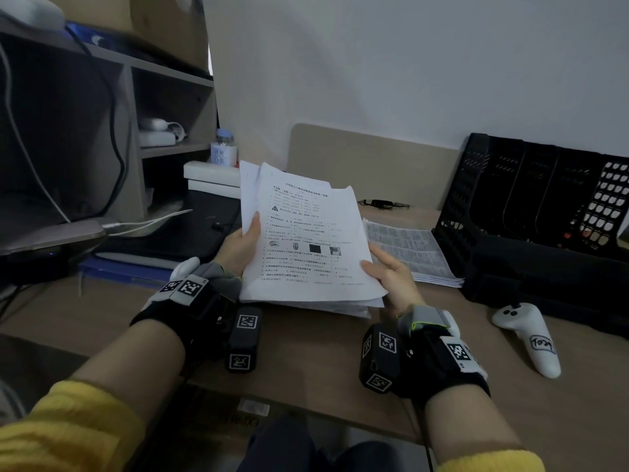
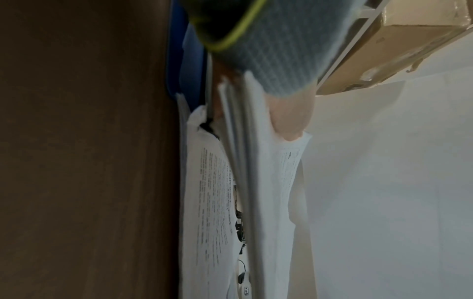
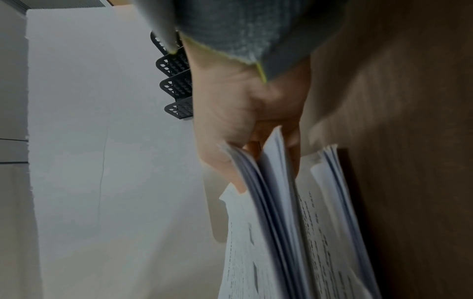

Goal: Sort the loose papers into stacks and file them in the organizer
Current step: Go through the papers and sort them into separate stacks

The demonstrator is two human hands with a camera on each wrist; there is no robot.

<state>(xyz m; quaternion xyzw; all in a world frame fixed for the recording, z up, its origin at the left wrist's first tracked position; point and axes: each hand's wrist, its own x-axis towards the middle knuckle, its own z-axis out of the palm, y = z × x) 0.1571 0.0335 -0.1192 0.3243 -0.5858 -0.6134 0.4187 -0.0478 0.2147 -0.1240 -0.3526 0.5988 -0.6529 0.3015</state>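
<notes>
Both hands are holding up a sheaf of papers above the counter, tilted toward the camera, its lower edge near the counter surface. The left hand is gripping the sheaf's left edge, thumb lying on the printed top sheet, fingers curled behind it; in the left wrist view the thumb is pressing the papers edge-on. The right hand is gripping the lower right corner, thumb on top, fingers underneath; in the right wrist view the fingers are tucked between fanned sheets, so the sheaf is splitting into layers there. The top sheet is showing lines of print, a warning triangle and a row of small pictures. Right of the sheaf, a second stack of printed pages is lying flat on the counter. Right of that stack, the black mesh organizer is standing against the wall, its slots dark, contents not discernible. A white controller is lying on the counter in front of the organizer. Left of the sheaf are a small bottle on white boxes and a shelf unit.
</notes>
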